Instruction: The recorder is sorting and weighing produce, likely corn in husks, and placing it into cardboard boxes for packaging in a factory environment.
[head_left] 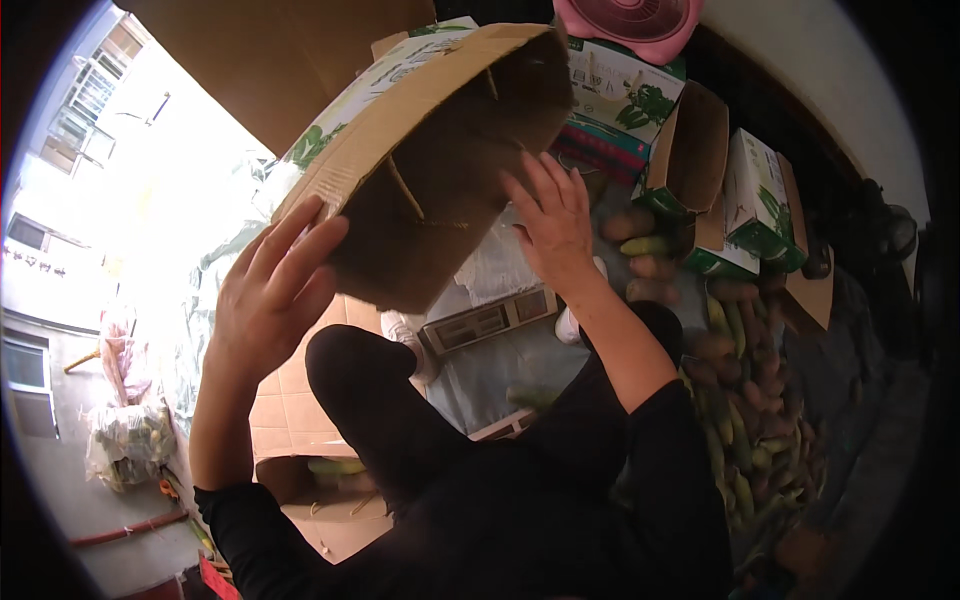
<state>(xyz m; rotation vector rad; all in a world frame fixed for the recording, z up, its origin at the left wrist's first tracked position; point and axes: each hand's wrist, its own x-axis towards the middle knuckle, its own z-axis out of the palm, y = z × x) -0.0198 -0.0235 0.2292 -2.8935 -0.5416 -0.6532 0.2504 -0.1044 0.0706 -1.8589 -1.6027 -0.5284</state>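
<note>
A large cardboard box, white with green leafy print outside and bare brown inside, is tilted in front of me above my knees. Its open side faces me, and narrow strips stick out from its inner walls. At its lower left corner my left hand has its fingers bent over the edge, gripping it. My right hand is by the right side of the opening, fingers spread, holding nothing. Under the box, between my feet, stands a low stool with a pale top, partly hidden.
Cucumber-like vegetables and brownish roots are heaped on the floor at right. Green and white boxes stand behind them, near a pink fan. Another open box with vegetables lies by my left leg. A filled plastic bag is at far left.
</note>
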